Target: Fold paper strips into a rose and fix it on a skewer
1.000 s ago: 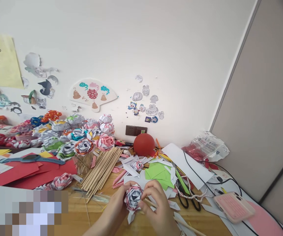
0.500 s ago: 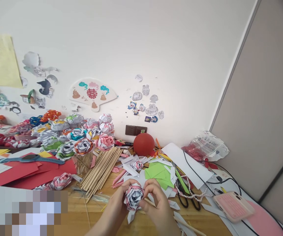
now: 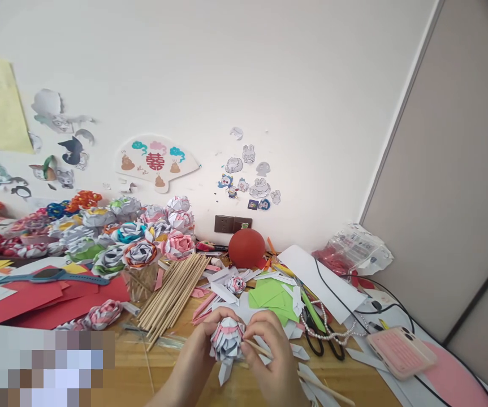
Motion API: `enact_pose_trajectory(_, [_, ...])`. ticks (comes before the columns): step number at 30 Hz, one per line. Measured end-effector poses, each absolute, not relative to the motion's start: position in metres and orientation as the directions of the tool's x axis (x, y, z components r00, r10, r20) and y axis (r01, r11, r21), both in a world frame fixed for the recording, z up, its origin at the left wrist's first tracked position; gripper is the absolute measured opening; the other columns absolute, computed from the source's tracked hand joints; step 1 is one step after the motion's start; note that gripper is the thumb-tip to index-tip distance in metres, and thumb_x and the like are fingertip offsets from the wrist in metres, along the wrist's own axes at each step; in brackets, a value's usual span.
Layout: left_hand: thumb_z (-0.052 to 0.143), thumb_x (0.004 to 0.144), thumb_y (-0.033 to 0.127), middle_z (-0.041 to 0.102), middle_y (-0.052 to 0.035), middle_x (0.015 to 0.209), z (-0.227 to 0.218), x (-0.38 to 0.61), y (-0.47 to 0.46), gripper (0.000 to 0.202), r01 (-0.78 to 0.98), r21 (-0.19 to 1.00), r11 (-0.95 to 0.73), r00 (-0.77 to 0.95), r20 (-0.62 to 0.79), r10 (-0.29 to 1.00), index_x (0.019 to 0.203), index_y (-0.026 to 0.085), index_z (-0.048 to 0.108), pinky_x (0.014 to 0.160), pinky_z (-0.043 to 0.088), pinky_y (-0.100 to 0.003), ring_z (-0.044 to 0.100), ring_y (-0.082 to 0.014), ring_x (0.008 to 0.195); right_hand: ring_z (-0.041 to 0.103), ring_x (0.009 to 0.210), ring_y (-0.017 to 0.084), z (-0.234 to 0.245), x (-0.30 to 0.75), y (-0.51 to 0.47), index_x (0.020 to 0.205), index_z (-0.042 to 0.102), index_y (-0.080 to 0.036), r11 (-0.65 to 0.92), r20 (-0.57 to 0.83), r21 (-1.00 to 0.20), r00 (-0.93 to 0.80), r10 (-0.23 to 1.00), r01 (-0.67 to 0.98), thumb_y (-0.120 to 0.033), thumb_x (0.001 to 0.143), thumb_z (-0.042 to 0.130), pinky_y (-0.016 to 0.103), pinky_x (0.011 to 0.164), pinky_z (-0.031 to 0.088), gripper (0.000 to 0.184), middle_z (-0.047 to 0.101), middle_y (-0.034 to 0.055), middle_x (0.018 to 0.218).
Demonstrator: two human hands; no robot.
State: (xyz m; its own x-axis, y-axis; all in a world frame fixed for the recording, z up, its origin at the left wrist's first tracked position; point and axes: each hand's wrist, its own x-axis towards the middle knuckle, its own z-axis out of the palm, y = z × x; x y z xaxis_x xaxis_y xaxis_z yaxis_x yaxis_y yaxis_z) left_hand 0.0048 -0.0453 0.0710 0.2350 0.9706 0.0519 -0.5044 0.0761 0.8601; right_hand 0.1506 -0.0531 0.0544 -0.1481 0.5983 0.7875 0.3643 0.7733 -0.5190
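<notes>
A folded paper flower [image 3: 227, 339], white with pink petals, is held low over the wooden table between my two hands. My left hand [image 3: 201, 346] is closed around the flower's left side, fingers curled behind it. My right hand [image 3: 269, 350] pinches a thin wooden stick [image 3: 257, 347] close to the flower's right side; whether the stick's tip is inside the flower I cannot tell. One white paper petal [image 3: 225, 372] hangs from the flower's underside. Beyond my hands lie green paper sheets [image 3: 273, 299] and a small finished-looking pink and white flower [image 3: 236, 284].
A bundle of wooden sticks [image 3: 173, 294] lies left of my hands, beside a cup of paper flowers [image 3: 139, 281]. Red paper sheets [image 3: 35, 302] and a blue watch [image 3: 48, 275] are farther left. To the right are black-handled scissors [image 3: 332, 347], beads, cables and a pink phone [image 3: 401, 351]. A red balloon [image 3: 247, 249] rests behind.
The flower has been tilted between my hands: its open centre faced me before, and its layered side shows now. The camera view has shifted slightly.
</notes>
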Motion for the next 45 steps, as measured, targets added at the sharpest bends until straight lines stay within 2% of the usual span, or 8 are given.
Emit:
enact_pose_trajectory(5, [0.046,0.070,0.017,0.049,0.0034,0.063,0.061,0.002,-0.044,0.019,-0.343,0.938,-0.043,0.190,0.114,0.975,0.082,0.019,0.061,0.052,0.031,-0.021,0.037,-0.0125,0.055,0.048,0.068,0.018,0.054,0.149,-0.058,0.080,0.051,-0.020,0.730,0.879,-0.215,-0.197,0.434,0.649,-0.008,0.079,0.049,0.030,0.061,0.037,0.013,0.054,0.0039,0.075])
enact_pose_trajectory(8, [0.044,0.078,0.025,0.052,0.0015,0.070,0.062,0.000,-0.049,0.020,-0.227,0.963,-0.145,0.165,0.185,0.969,0.089,0.020,0.060,0.057,0.034,-0.023,0.041,-0.0147,0.062,0.047,0.067,0.019,0.053,0.148,-0.058,0.082,0.050,-0.020,0.694,0.879,-0.184,-0.200,0.433,0.696,-0.007,0.079,0.048,0.031,0.060,0.035,0.014,0.055,0.0045,0.075])
enact_pose_trajectory(15, [0.040,0.078,0.023,0.048,0.0025,0.069,0.068,0.000,-0.050,0.019,-0.158,0.971,-0.179,0.183,0.207,0.961,0.081,0.021,0.058,0.055,0.032,-0.023,0.037,-0.0145,0.061,0.049,0.073,0.018,0.058,0.147,-0.056,0.081,0.048,-0.021,0.710,0.784,-0.398,-0.186,0.592,0.581,-0.006,0.082,0.042,0.031,0.064,0.039,0.016,0.053,0.0032,0.077])
enact_pose_trajectory(22, [0.039,0.076,0.016,0.047,0.0021,0.073,0.061,0.001,-0.046,0.020,-0.209,0.972,-0.105,0.240,0.155,0.958,0.079,0.019,0.058,0.055,0.032,-0.023,0.035,-0.0131,0.061,0.048,0.073,0.016,0.057,0.146,-0.057,0.078,0.045,-0.021,0.670,0.759,-0.553,-0.033,0.651,0.494,-0.006,0.076,0.042,0.027,0.062,0.040,0.015,0.048,0.0006,0.076])
enact_pose_trajectory(25, [0.039,0.074,0.015,0.045,0.0027,0.072,0.061,0.002,-0.044,0.019,-0.268,0.961,-0.068,0.251,0.138,0.958,0.077,0.019,0.058,0.054,0.031,-0.022,0.034,-0.0122,0.059,0.049,0.076,0.015,0.056,0.147,-0.056,0.081,0.045,-0.021,0.674,0.728,-0.603,-0.051,0.684,0.426,-0.007,0.079,0.042,0.026,0.065,0.041,0.014,0.048,0.0004,0.079])
enact_pose_trajectory(29, [0.042,0.071,0.015,0.043,0.0038,0.069,0.061,0.003,-0.042,0.015,-0.316,0.948,-0.031,0.243,0.112,0.964,0.073,0.019,0.056,0.053,0.031,-0.021,0.032,-0.0112,0.058,0.051,0.081,0.015,0.056,0.149,-0.054,0.084,0.047,-0.021,0.682,0.696,-0.651,-0.097,0.712,0.335,-0.010,0.082,0.043,0.026,0.072,0.042,0.012,0.050,0.0010,0.084])
enact_pose_trajectory(37, [0.041,0.073,0.025,0.041,0.0047,0.062,0.062,0.001,-0.046,0.018,-0.202,0.978,-0.054,0.262,0.107,0.959,0.081,0.019,0.057,0.052,0.030,-0.021,0.032,-0.0114,0.055,0.052,0.082,0.016,0.054,0.149,-0.051,0.086,0.052,-0.022,0.694,0.691,-0.666,-0.125,0.712,0.274,-0.022,0.086,0.049,0.026,0.073,0.041,0.003,0.051,0.0009,0.084])
enact_pose_trajectory(45, [0.042,0.066,0.029,0.040,0.0052,0.057,0.067,0.005,-0.047,0.017,-0.207,0.978,0.034,0.255,0.021,0.967,0.073,0.018,0.054,0.048,0.028,-0.021,0.033,-0.0111,0.052,0.050,0.077,0.016,0.053,0.158,-0.040,0.079,0.052,-0.020,0.623,0.580,-0.769,-0.254,0.774,0.141,-0.031,0.086,0.049,0.027,0.071,0.040,0.013,0.049,0.0010,0.079])
